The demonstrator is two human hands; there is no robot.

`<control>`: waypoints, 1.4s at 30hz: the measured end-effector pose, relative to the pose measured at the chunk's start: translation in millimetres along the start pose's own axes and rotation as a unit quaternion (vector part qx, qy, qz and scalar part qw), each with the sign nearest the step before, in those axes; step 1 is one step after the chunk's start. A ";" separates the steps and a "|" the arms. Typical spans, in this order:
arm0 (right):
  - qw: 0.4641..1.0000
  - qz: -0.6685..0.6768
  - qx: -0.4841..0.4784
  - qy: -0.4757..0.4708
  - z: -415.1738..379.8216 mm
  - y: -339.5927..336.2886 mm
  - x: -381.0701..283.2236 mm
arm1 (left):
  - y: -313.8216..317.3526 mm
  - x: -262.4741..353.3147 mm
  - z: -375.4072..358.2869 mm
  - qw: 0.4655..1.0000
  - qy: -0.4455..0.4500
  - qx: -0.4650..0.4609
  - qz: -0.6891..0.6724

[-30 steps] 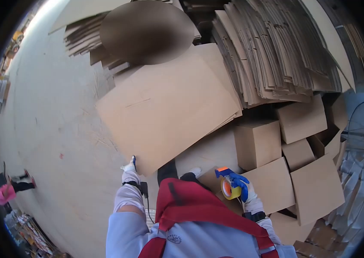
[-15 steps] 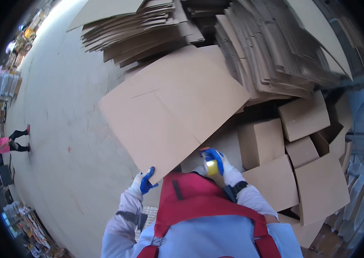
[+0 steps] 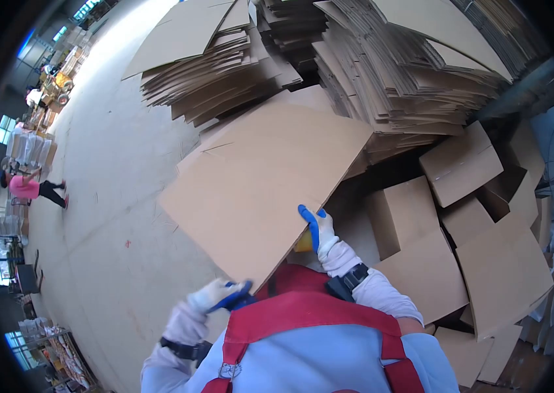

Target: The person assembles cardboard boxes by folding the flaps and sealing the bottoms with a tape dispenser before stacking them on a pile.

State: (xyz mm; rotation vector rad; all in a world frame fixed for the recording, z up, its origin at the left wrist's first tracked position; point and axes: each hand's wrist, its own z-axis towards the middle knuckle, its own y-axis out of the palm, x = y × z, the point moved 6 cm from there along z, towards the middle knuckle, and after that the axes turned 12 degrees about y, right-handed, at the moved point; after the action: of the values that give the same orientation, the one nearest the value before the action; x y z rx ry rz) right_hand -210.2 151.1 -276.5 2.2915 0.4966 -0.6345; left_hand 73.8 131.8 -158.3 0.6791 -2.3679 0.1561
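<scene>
The gloved left hand is curled at the near corner of a large cardboard sheet; whether it grips is unclear. The right hand holds a yellow tape roll, partly hidden, with blue fingertips at the sheet's right edge. Cardboard boxes crowd the right; flat cardboard stacks rise beyond. Far left, a person in pink.

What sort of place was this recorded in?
Probably a warehouse or box-packing workshop, judging by the tall stack of flat cardboard, the boxes piled at the right of the view, and the wide floor with more goods along its far side.
</scene>
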 end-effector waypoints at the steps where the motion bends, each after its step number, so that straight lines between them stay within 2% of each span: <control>1: 0.999 -0.029 0.003 -0.018 -7.8 8.4 -2.2 | -16.6 22.5 -21.7 0.999 0.026 -0.016 0.017; 2: 0.998 -0.056 0.006 -0.036 -15.1 16.5 -4.9 | -30.0 42.1 -41.2 0.998 0.052 -0.032 0.035; 3: 0.998 -0.053 0.001 -0.038 -20.1 23.3 -6.7 | -51.6 57.2 -54.8 0.994 0.090 0.057 0.021; 4: 0.993 -0.097 0.013 -0.071 -24.8 29.9 -13.5 | -60.3 73.1 -58.8 0.968 0.146 0.137 0.151; 5: 0.985 -0.139 0.026 -0.103 -30.3 36.9 -21.5 | -64.0 90.0 -63.9 0.916 0.198 0.213 0.276; 6: 0.982 -0.151 0.017 -0.109 -34.0 46.3 -34.4 | -60.3 92.0 -56.2 0.914 0.198 0.216 0.280; 7: 0.979 -0.148 -0.001 -0.138 -32.9 56.0 -50.6 | -50.6 91.2 -36.9 0.895 0.229 0.181 0.338; 8: 0.966 -0.205 -0.014 -0.158 -26.3 62.0 -70.7 | -44.0 86.2 -13.3 0.869 0.261 0.147 0.394; 9: 0.948 -0.263 -0.026 -0.179 -18.6 65.9 -95.2 | -46.9 59.8 22.9 0.895 0.215 0.100 0.377; 10: 0.905 -0.377 0.002 -0.198 -18.3 72.6 -124.9 | -34.5 61.7 45.1 0.934 0.216 0.073 0.276; 11: 0.846 -0.486 0.032 -0.216 -22.2 81.1 -155.4 | -19.8 65.8 63.5 0.948 0.230 0.028 0.216; 12: 0.791 -0.558 0.056 -0.243 -22.9 87.8 -179.9 | -9.3 67.2 86.9 0.939 0.281 -0.033 0.195; 13: 0.727 -0.628 0.077 -0.267 -25.1 95.4 -198.8 | 1.4 90.3 91.7 0.933 0.300 -0.044 0.194; 14: 0.675 -0.660 0.090 -0.316 -34.0 105.8 -213.8 | 3.0 125.7 85.8 0.833 0.444 0.020 0.330; 15: 0.669 -0.698 0.100 -0.234 -51.8 121.8 -226.3 | -6.3 160.8 76.7 0.766 0.516 0.114 0.366; 16: 0.635 -0.721 0.111 -0.256 -59.4 132.1 -228.1 | -16.9 196.7 62.3 0.686 0.573 0.208 0.397; 17: 0.598 -0.742 0.120 -0.277 -63.5 139.5 -225.0 | -25.1 232.3 46.7 0.620 0.600 0.265 0.431; 18: 0.592 -0.749 0.111 -0.276 -61.8 146.9 -216.9 | -33.1 265.5 31.1 0.546 0.620 0.321 0.464; 20: 0.495 -0.807 0.111 -0.303 -54.0 169.4 -192.7 | -38.5 307.0 27.0 0.478 0.608 0.329 0.542; 21: 0.482 -0.822 0.102 -0.285 -38.0 175.6 -175.4 | -54.8 311.1 45.1 0.483 0.604 0.334 0.539; 23: 0.533 -0.824 0.047 -0.188 -17.3 202.0 -163.4 | -76.0 299.6 96.3 0.454 0.556 0.282 0.636; 24: 0.528 -0.827 0.039 -0.186 -16.4 215.5 -164.1 | -90.2 300.8 95.0 0.488 0.549 0.284 0.617; 27: 0.515 -0.838 0.015 -0.179 -12.0 236.0 -161.6 | -115.9 293.1 75.7 0.494 0.578 0.249 0.600; 29: 0.515 -0.815 -0.013 -0.264 -9.7 229.3 -165.1 | -127.1 283.5 60.3 0.511 0.569 0.222 0.605; 30: 0.524 -0.806 -0.008 -0.275 -4.5 220.1 -169.9 | -130.7 277.8 57.5 0.517 0.561 0.205 0.613; 31: 0.548 -0.805 -0.018 -0.227 6.3 211.6 -174.3 | -131.5 273.0 55.1 0.521 0.554 0.187 0.621; 35: 0.525 -0.821 0.016 -0.224 14.3 208.4 -193.6 | -123.3 280.4 52.9 0.542 0.585 0.153 0.584; 36: 0.517 -0.824 0.015 -0.230 15.0 208.8 -195.3 | -121.3 292.3 57.6 0.525 0.610 0.174 0.567; 37: 0.517 -0.818 0.025 -0.251 21.9 208.5 -202.2 | -124.8 299.8 68.7 0.530 0.590 0.160 0.588; 39: 0.510 -0.828 0.051 -0.226 38.0 203.6 -232.2 | -125.9 312.4 66.9 0.546 0.579 0.117 0.595; 40: 0.491 -0.833 0.071 -0.247 35.8 200.7 -254.9 | -119.1 313.5 52.7 0.511 0.587 0.099 0.620; 42: 0.470 -0.834 0.102 -0.271 24.3 208.1 -301.8 | -91.4 305.5 15.6 0.567 0.564 -0.025 0.600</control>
State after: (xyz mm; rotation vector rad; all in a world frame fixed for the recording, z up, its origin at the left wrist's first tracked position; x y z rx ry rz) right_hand -354.9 -59.0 -12.2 0.7441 2.3427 -2.1998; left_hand -86.1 -82.6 16.1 -0.9883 -1.0928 0.8024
